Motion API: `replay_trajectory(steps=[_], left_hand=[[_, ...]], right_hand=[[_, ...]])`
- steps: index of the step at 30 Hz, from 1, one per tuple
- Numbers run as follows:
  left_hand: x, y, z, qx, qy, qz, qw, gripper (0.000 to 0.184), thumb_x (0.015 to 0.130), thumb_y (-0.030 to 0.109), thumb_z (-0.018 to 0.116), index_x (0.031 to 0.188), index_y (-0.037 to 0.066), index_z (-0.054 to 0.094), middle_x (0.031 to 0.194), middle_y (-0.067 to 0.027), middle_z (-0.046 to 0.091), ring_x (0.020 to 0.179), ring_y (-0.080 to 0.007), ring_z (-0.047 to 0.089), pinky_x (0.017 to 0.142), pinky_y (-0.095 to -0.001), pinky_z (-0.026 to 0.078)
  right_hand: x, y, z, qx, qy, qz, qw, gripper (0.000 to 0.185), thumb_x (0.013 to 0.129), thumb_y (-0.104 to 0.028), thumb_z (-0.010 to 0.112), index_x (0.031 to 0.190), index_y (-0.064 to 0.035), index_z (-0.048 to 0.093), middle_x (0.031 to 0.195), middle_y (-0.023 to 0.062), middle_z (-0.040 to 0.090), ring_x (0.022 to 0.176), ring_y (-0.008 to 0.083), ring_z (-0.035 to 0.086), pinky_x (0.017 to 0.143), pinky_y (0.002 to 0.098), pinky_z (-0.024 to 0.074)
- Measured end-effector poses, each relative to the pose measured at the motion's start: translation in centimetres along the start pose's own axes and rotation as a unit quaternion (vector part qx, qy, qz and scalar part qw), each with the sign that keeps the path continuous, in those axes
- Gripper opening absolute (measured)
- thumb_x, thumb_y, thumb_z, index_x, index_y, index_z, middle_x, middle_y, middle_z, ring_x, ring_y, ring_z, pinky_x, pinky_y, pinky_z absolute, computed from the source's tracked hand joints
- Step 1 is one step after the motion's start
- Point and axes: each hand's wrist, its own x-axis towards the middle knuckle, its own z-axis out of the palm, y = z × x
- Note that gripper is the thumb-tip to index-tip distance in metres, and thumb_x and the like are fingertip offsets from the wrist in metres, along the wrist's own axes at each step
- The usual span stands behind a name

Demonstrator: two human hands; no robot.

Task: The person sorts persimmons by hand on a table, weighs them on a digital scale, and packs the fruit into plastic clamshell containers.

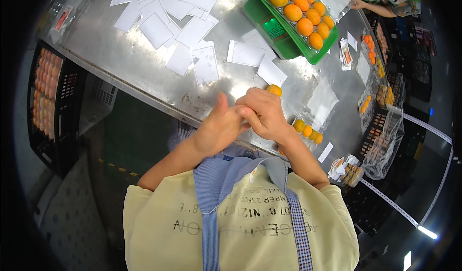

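In the middle of the view my two hands meet over the near edge of the metal table [159, 83]. My left hand [216, 126] has its thumb stretched up and apart; its fingers reach across and are partly hidden by the other hand. My right hand [263, 112] is closed, its curled fingers and thumb wrapped round the left fingers. No object shows between them. Just beyond the right knuckles lies a single orange fruit [274, 90]. Several more fruits [307, 130] sit in a clear plastic tray beside my right wrist.
Loose white cards [156, 30] spread over the table. A green scale [272, 28] carries a green tray [315, 59] of orange fruit [301, 2]. A black crate [67, 88] of packed fruit stands at left. Plastic packs [368, 105] line the right side, and another person's hand [357, 4] is upper right.
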Motion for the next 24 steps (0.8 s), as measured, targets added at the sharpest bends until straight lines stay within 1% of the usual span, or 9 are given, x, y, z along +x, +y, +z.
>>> replay_trajectory(steps=[2, 5, 8, 11, 14, 17, 21, 23, 24], left_hand=[[0.1, 0.5, 1.4, 0.053, 0.010, 0.023, 0.998, 0.090, 0.090, 0.070, 0.015, 0.135, -0.006, 0.032, 0.140, -0.0105, 0.034, 0.133, -0.0202, 0.026, 0.111, -0.0374, 0.017], [0.4, -0.2, 1.8, 0.088, 0.072, 0.017, 0.993, 0.105, 0.082, 0.080, 0.012, 0.134, -0.010, 0.029, 0.134, -0.0156, 0.038, 0.128, -0.0218, 0.034, 0.108, -0.0369, 0.022], [0.8, -0.5, 2.3, 0.146, 0.103, 0.015, 0.984, 0.105, 0.083, 0.078, 0.012, 0.136, -0.011, 0.027, 0.133, -0.0158, 0.038, 0.127, -0.0230, 0.035, 0.108, -0.0370, 0.023], [0.3, -0.9, 0.3, 0.164, 0.071, 0.014, 0.984, 0.103, 0.085, 0.077, 0.013, 0.136, -0.011, 0.028, 0.133, -0.0163, 0.039, 0.127, -0.0235, 0.035, 0.108, -0.0376, 0.023], [0.1, 2.0, 0.4, 0.056, -0.031, -0.034, 0.997, 0.101, 0.084, 0.077, 0.013, 0.132, -0.010, 0.033, 0.133, -0.0168, 0.039, 0.126, -0.0237, 0.036, 0.107, -0.0377, 0.025], [0.5, 1.9, 2.1, 0.037, 0.051, -0.028, 0.998, 0.101, 0.084, 0.077, 0.014, 0.132, -0.010, 0.034, 0.132, -0.0167, 0.040, 0.125, -0.0239, 0.037, 0.106, -0.0370, 0.026], [1.0, 1.8, 2.1, 0.058, 0.044, -0.022, 0.997, 0.102, 0.084, 0.077, 0.014, 0.136, -0.010, 0.028, 0.135, -0.0163, 0.038, 0.127, -0.0234, 0.035, 0.107, -0.0373, 0.026], [1.5, 1.6, 2.6, 0.084, 0.045, -0.016, 0.995, 0.103, 0.084, 0.077, 0.015, 0.137, -0.010, 0.025, 0.137, -0.0163, 0.036, 0.129, -0.0229, 0.033, 0.107, -0.0377, 0.025], [1.7, 1.0, 2.7, 0.126, 0.056, -0.008, 0.990, 0.102, 0.084, 0.077, 0.014, 0.138, -0.010, 0.025, 0.138, -0.0162, 0.035, 0.130, -0.0226, 0.031, 0.108, -0.0378, 0.024]], right_hand=[[0.2, -0.6, 0.0, 0.005, 0.029, -0.005, 1.000, 0.020, 0.085, -0.022, 0.058, 0.075, -0.0053, 0.058, 0.067, 0.0098, 0.053, 0.061, 0.0295, 0.053, 0.055, 0.0374, 0.0418], [0.0, -0.2, 0.5, -0.032, 0.034, 0.017, 0.999, 0.021, 0.085, -0.022, 0.058, 0.074, -0.0046, 0.058, 0.066, 0.0104, 0.053, 0.061, 0.0297, 0.053, 0.055, 0.0375, 0.0417], [0.0, -0.3, 0.7, -0.039, 0.031, 0.087, 0.995, 0.023, 0.086, -0.023, 0.057, 0.073, -0.0037, 0.057, 0.066, 0.0106, 0.054, 0.061, 0.0299, 0.053, 0.055, 0.0375, 0.0417], [0.6, -0.4, 0.0, -0.008, 0.013, 0.010, 1.000, 0.022, 0.088, -0.024, 0.055, 0.078, -0.0044, 0.059, 0.068, 0.0102, 0.054, 0.063, 0.0301, 0.054, 0.057, 0.0379, 0.0420], [0.5, -1.2, -0.5, 0.024, -0.007, -0.002, 1.000, 0.022, 0.089, -0.025, 0.053, 0.084, -0.0057, 0.060, 0.069, 0.0096, 0.054, 0.065, 0.0299, 0.054, 0.060, 0.0382, 0.0422], [0.2, -0.9, -0.2, 0.012, -0.004, 0.018, 1.000, 0.021, 0.090, -0.026, 0.052, 0.088, -0.0065, 0.061, 0.070, 0.0091, 0.054, 0.066, 0.0298, 0.054, 0.062, 0.0382, 0.0421], [-0.2, -0.6, -0.1, -0.010, 0.028, 0.036, 0.999, 0.021, 0.090, -0.024, 0.051, 0.085, -0.0066, 0.060, 0.069, 0.0092, 0.053, 0.065, 0.0295, 0.053, 0.060, 0.0380, 0.0413], [-0.1, -0.4, -0.2, -0.006, 0.046, 0.039, 0.998, 0.020, 0.090, -0.023, 0.050, 0.084, -0.0068, 0.060, 0.069, 0.0092, 0.053, 0.065, 0.0293, 0.053, 0.060, 0.0379, 0.0408], [-0.2, 0.0, -0.2, 0.003, 0.044, 0.055, 0.998, 0.020, 0.090, -0.023, 0.051, 0.083, -0.0068, 0.060, 0.069, 0.0093, 0.053, 0.064, 0.0291, 0.052, 0.059, 0.0378, 0.0405]])
